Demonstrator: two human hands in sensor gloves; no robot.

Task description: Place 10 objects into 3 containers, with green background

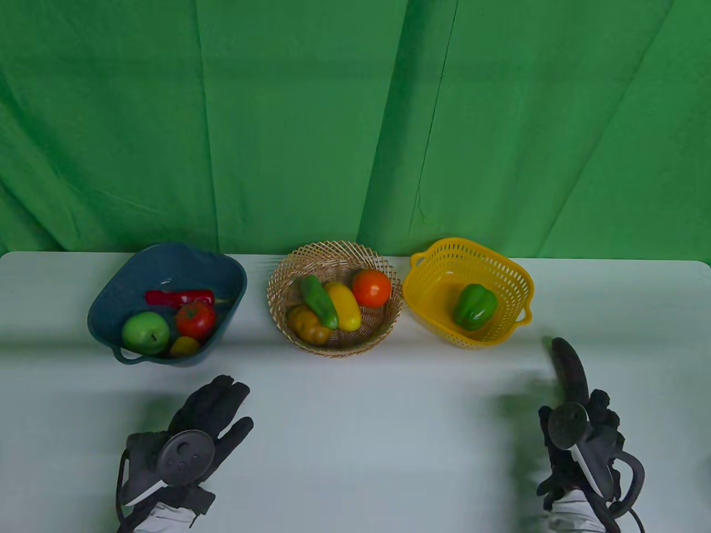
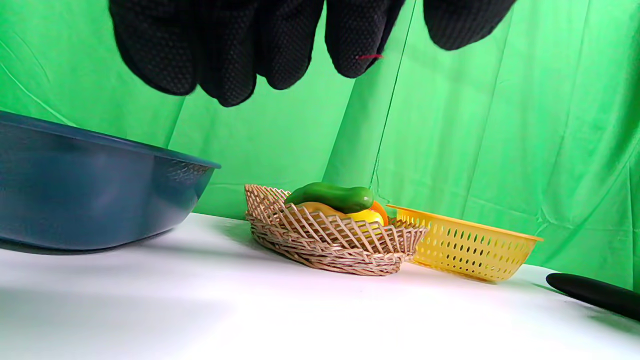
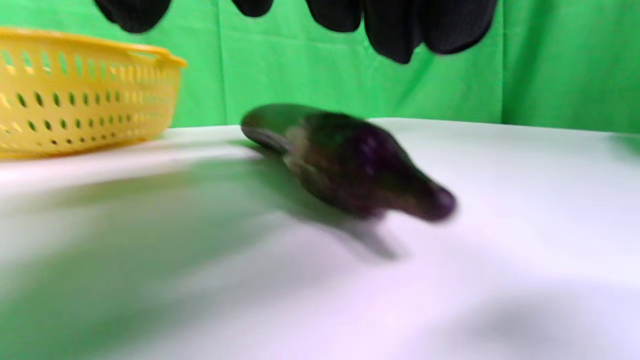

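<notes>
A dark purple eggplant (image 1: 567, 363) lies on the white table, in front of and to the right of the yellow basket (image 1: 516, 277). It is blurred in the right wrist view (image 3: 350, 160). My right hand (image 1: 599, 413) hovers at its near end with fingers (image 3: 400, 25) hanging open above it, not gripping. My left hand (image 1: 222, 405) is open and empty, palm down, in front of the blue bowl (image 1: 111, 294). The yellow basket holds a green bell pepper (image 1: 474, 306).
The blue bowl holds a green apple (image 1: 145, 332), a tomato (image 1: 195, 319) and a red chili (image 1: 178, 298). The wicker basket (image 1: 283, 272) holds a cucumber (image 1: 319, 301), a yellow fruit (image 1: 344, 305) and an orange-red tomato (image 1: 371, 287). A green curtain hangs behind.
</notes>
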